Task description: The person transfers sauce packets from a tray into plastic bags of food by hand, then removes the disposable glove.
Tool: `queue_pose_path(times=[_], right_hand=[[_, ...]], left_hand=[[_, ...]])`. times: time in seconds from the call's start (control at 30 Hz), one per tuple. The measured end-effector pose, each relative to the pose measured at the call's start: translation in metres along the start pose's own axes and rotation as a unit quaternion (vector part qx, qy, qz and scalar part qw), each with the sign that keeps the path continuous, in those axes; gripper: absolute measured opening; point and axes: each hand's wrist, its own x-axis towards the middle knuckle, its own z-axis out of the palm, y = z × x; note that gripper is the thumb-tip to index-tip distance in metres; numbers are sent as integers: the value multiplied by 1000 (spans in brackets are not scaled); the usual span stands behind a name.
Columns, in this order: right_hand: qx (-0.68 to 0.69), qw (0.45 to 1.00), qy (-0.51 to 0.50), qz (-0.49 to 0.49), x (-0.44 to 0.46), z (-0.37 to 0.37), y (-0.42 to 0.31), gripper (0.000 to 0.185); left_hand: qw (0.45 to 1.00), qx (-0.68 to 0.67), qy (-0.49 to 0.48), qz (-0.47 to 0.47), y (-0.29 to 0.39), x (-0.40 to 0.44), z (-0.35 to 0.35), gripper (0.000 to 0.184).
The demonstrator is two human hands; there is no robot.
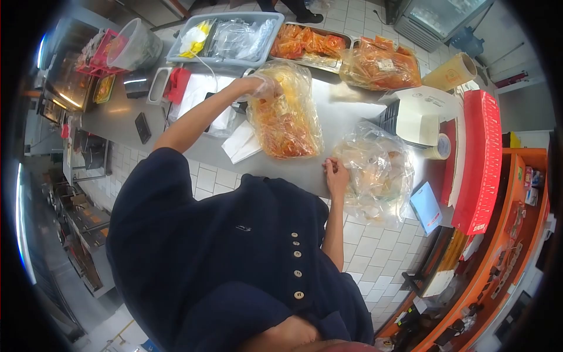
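My left hand, in a thin clear glove, is at the upper left side of a clear plastic bag of orange-yellow food. Its fingers are mostly hidden by the glove and the bag's folds. Near the table's front edge is my right hand, bare, its fingers curled together; what they hold, if anything, is not visible. Just right of it lies a crumpled clear bag with pale contents, overhanging the edge. White paper sheets lie left of the food bag.
At the back stand a grey-blue bin of plastic packs and a metal tray of orange food. Another food bag, a film roll, stacked boxes and a red carton are on the right. A phone lies left.
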Motion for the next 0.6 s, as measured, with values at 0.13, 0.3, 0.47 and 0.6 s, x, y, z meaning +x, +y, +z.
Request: queue_pose_path(times=[0.13,0.3,0.47,0.6], right_hand=[[4,1000,0,9,0,-1,-4,25],[-18,1000,-7,20,2,-2,-3,29],[4,999,-6,32,2,-2,-4,29],[3,999,-6,46,1,-3,-10,31]], left_hand=[[995,-87,38,-17,8,-13,-36,23],[940,-318,122,14,3,-41,-81,23],[945,-269,184,40,2,-46,-122,22],[906,-372,176,95,-31,-2,-134,31]])
